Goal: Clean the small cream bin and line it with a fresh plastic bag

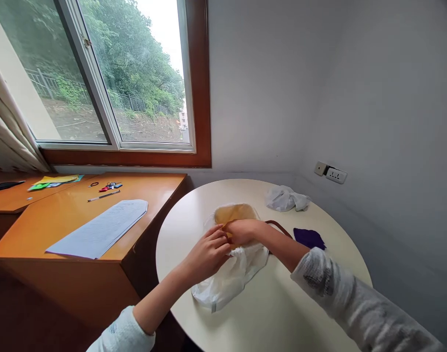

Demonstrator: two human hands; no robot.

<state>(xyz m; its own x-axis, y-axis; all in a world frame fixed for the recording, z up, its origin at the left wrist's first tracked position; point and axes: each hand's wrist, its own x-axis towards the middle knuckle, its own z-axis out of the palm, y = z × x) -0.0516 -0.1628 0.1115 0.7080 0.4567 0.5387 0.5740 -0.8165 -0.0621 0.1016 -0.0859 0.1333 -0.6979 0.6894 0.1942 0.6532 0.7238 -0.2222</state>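
Observation:
A white plastic bag (241,271) drapes over the near side of an open container (234,213) with a yellowish inside, on the round cream table. My left hand (211,252) is at the opening's near left edge, its fingers bent and closed on the bag's plastic. My right hand (241,231) reaches down into the opening, beside the left fingertips. Its fingers are mostly hidden, so what they touch does not show. A brown strap (278,227), perhaps a handle, curves out behind my right forearm.
On the round table (282,313) lie a crumpled whitish plastic bag (286,199) and a dark purple cloth (308,238). The wooden desk (165,188) at left holds paper sheets (102,227), a pen (103,196) and keys (110,186). A wall socket (336,175) is at right.

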